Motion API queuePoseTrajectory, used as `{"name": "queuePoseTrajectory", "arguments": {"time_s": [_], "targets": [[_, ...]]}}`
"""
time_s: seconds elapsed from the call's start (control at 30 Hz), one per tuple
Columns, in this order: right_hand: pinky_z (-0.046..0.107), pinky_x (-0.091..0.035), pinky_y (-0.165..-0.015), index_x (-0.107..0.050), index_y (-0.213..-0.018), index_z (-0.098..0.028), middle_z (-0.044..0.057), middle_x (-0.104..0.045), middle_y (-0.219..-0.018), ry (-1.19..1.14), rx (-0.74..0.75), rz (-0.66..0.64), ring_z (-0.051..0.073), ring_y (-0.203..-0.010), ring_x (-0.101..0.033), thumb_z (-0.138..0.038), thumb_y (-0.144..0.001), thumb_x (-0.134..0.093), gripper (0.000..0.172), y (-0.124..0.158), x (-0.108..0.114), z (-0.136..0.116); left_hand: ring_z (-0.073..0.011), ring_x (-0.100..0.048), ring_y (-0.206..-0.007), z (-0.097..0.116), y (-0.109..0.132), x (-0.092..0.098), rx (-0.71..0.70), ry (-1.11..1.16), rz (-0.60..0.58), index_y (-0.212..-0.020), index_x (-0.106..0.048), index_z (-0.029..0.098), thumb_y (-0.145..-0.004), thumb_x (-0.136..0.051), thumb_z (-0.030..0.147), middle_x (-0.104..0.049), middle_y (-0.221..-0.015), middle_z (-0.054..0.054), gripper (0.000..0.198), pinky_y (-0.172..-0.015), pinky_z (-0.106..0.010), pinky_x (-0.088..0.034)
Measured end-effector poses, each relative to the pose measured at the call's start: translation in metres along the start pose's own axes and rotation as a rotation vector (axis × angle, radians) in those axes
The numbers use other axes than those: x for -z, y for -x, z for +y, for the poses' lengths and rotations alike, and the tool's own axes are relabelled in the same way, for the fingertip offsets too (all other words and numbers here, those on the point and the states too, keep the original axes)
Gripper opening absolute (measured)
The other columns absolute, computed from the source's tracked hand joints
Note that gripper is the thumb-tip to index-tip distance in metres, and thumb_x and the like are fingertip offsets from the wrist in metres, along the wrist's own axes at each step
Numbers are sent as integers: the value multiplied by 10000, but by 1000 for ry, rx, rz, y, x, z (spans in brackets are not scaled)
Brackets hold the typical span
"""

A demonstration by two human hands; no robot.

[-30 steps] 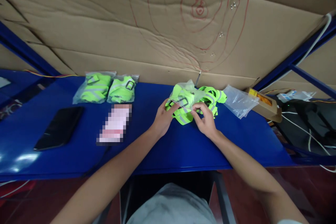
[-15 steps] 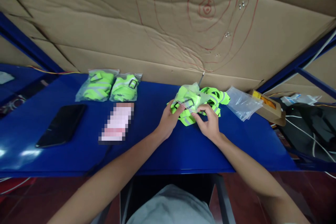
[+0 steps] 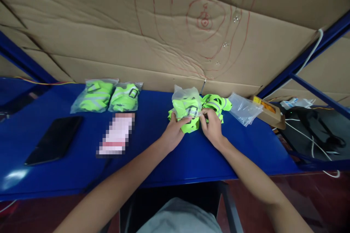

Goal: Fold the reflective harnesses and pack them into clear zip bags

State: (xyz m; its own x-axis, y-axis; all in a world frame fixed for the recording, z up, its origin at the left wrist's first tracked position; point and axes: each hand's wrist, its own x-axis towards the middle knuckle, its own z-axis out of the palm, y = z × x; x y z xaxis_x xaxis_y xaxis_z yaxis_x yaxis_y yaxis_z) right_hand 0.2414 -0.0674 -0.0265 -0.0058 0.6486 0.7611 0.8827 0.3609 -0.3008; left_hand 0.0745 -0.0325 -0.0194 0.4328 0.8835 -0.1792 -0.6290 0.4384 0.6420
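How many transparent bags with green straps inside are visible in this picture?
3. On the table, back left, lie the first bag and, beside it, the second bag; the third bag is in the left hand, the right hand at its edge.

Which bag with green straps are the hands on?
The rightmost of three: the clear bag between left hand and right hand. The other two strap-filled bags lie together at left, out of hand.

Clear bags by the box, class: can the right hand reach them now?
Probably yes: loose straps lie only partly between the right hand and clear bags, though it's at the filled bag.
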Motion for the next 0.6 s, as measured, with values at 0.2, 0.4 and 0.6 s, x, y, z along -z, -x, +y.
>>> {"name": "queuePoseTrajectory", "arguments": {"time_s": [0.2,0.4,0.6], "targets": [[381,-549,-895,-629,-1043,-223,97,-727,-1033,-1,170,-144,243,-1015,-685,-212,-1017,-500,131,-5,13,7,-170,-688,-910,12,-1,6,34,17,-91,-1147,-640,236,-651,-860,103,-735,-1022,3,559,-853,-314,-520],[400,-553,-877,-648,-1019,-231,94,-725,-1003,-63,192,-259,247,-982,-679,-258,-1031,-471,179,-1,11,13,-185,-687,-918,11,-6,12,-41,-24,-96,-1097,-658,237,-668,-878,158,-724,-999,0,489,-884,-338,-510],[422,-560,-886,-590,-1142,-210,153,-703,-1212,-34,58,-340,285,-1095,-680,-347,-1042,-471,207,7,-2,2,-206,-679,-1042,7,-10,16,-106,-74,-82,-1160,-607,267,-676,-911,239,-718,-1114,-13,572,-961,-366,-505]]}}
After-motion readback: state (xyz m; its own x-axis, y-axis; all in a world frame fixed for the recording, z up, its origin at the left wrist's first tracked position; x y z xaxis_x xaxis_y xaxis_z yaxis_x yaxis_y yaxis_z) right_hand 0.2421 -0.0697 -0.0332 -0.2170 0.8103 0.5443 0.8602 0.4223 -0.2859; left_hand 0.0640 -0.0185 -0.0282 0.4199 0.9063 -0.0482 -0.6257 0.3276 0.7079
